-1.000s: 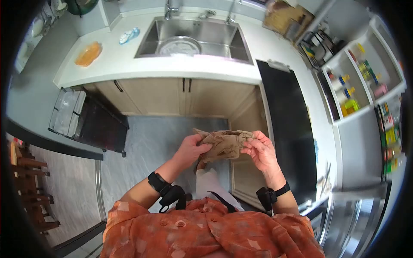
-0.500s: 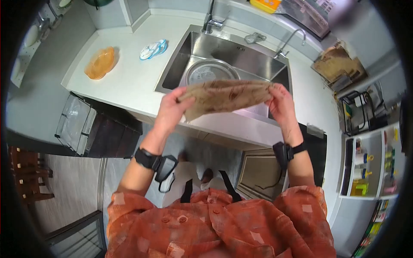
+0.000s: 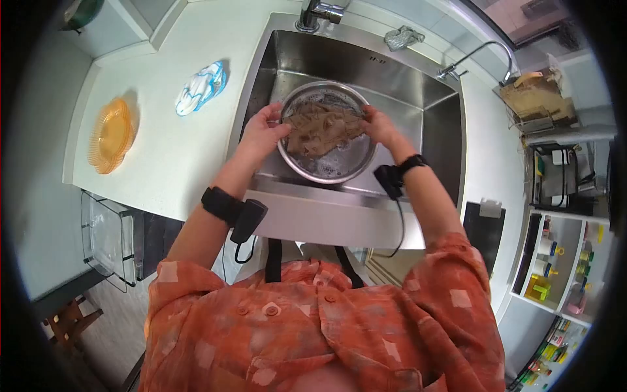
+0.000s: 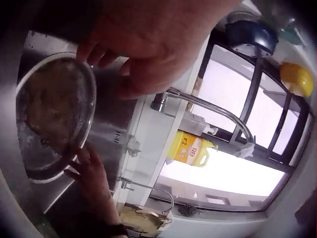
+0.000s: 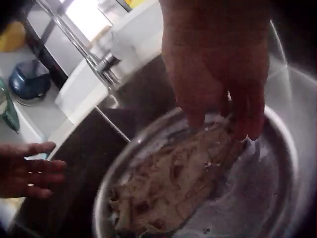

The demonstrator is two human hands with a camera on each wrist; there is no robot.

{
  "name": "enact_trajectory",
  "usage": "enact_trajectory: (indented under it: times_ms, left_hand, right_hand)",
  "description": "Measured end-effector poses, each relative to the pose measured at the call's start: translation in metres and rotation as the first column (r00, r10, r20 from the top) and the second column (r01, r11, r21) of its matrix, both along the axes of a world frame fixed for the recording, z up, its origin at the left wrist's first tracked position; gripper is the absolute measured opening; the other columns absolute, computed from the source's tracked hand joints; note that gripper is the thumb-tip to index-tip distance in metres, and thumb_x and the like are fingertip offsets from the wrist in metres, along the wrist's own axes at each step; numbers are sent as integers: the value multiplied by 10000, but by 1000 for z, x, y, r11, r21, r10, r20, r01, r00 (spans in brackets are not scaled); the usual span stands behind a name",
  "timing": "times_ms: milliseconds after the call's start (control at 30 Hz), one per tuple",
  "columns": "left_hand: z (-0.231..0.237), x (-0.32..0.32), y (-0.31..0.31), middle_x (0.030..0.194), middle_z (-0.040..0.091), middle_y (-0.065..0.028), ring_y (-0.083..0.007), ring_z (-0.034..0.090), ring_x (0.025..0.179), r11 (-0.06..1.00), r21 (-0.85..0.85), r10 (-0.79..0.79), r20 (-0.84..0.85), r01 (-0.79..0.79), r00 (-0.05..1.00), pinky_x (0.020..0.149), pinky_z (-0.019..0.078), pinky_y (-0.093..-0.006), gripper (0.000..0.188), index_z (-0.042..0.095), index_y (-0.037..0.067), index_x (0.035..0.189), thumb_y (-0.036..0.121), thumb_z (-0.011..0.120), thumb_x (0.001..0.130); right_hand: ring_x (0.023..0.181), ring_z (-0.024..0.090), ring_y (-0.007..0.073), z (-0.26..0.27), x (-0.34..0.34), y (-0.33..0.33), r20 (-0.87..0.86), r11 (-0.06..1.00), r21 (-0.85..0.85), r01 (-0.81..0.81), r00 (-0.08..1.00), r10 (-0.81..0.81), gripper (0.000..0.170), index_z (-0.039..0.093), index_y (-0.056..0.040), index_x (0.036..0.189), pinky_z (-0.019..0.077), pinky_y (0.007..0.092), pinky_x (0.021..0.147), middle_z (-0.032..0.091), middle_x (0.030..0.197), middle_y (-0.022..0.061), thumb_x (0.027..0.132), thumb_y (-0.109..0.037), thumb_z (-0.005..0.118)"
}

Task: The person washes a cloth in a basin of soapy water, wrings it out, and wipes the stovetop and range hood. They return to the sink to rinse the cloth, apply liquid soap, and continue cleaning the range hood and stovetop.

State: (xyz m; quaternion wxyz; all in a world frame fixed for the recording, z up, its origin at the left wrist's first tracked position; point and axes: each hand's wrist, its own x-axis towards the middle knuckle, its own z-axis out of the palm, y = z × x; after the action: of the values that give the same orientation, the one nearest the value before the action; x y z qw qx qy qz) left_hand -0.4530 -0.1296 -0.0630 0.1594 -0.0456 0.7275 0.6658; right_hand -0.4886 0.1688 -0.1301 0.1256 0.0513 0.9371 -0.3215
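A brown patterned cloth lies crumpled in shallow water in a round metal basin, which stands inside the steel sink. My left hand is by the basin's left rim; the right wrist view shows this hand with fingers spread and nothing in them. On the far side, my right hand reaches over the basin's right rim. Its fingers point down, fairly straight, with the tips at the edge of the wet cloth.
Left of the sink, an orange ribbed dish and a blue-and-white cloth lie on the counter. A faucet and a thin curved tap stand behind the basin. A yellow jug is near the window.
The brown cloth, stretched between both hands in front of the body, has moved forward over the counter and down into the basin. Both hands have come off their grip at its ends.
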Motion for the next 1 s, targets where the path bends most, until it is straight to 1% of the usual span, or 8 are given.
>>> enact_trajectory:
  times_ms: [267, 367, 433, 500, 633, 733, 867, 1000]
  left_hand:
    - [-21, -9, 35, 1168, 473, -80, -212, 451, 1045, 989, 128, 29, 328, -74, 944, 830, 394, -393, 614, 340, 44, 1299, 238, 603, 779]
    - [-28, -25, 61, 1170, 474, -88, -226, 460, 1038, 970, 97, 133, 557, -223, 820, 805, 404, -414, 581, 344, 63, 1298, 311, 553, 816]
    - [-47, -34, 67, 1152, 489, -93, -229, 472, 1024, 941, 170, 125, 629, -293, 767, 809, 402, -423, 535, 384, 69, 1258, 348, 530, 825]
    - [-71, -40, 69, 1134, 504, -98, -232, 484, 1011, 904, 228, 107, 701, -363, 706, 813, 400, -432, 500, 424, 76, 1218, 384, 506, 834]
    - [-103, -37, 73, 1026, 556, -98, -268, 536, 978, 719, 531, -24, 664, -448, 748, 744, 438, -500, 366, 508, 92, 1047, 396, 460, 849]
    - [-122, -42, 80, 1006, 560, -121, -275, 554, 967, 665, 511, 8, 724, -544, 690, 726, 471, -500, 284, 510, 56, 1012, 296, 430, 885]
    - [-79, -36, 91, 1001, 557, -138, -278, 581, 911, 766, 431, 67, 685, -478, 725, 685, 502, -478, 218, 493, 2, 1039, 154, 420, 901]
    - [-57, -41, 91, 1004, 558, -139, -272, 588, 879, 790, 429, 25, 693, -439, 721, 657, 505, -458, 240, 484, 3, 1066, 165, 452, 891]
  right_hand:
    - [978, 557, 315, -28, -18, -52, 339, 917, 137, -375, 888, 312, 453, 559, 6, 1067, 445, 380, 844, 574, 1065, 197, 687, -230, 630]
    - [945, 581, 314, -55, -31, -37, 283, 994, 82, -69, 958, 43, 406, 582, 11, 1023, 461, 363, 812, 594, 1027, 201, 676, -199, 611]
    - [720, 574, 183, -63, -19, -66, 91, 917, -399, 1, 995, 39, 287, 589, 13, 945, 461, 302, 655, 616, 844, 65, 705, -142, 592]
    - [686, 527, 149, 16, -11, -93, 295, 737, -667, 108, 947, 129, 204, 582, 0, 881, 439, 291, 593, 579, 821, 16, 728, -136, 581]
    - [657, 527, 143, 41, -4, -118, 236, 616, -779, 118, 965, 112, 165, 560, 0, 816, 428, 303, 564, 570, 727, 44, 761, -155, 569]
    - [624, 553, 161, -8, -11, -116, -170, 948, -294, -123, 983, 75, 264, 568, 18, 831, 450, 322, 593, 511, 590, 148, 796, -243, 571]
    - [681, 587, 181, -38, -25, -60, -76, 991, 120, -60, 995, 70, 306, 589, 15, 861, 461, 329, 611, 571, 653, 125, 824, -285, 540]
    - [702, 593, 286, -29, -25, -42, 331, 781, -538, 317, 932, -150, 369, 590, -3, 913, 463, 344, 672, 608, 770, 193, 794, -350, 551]
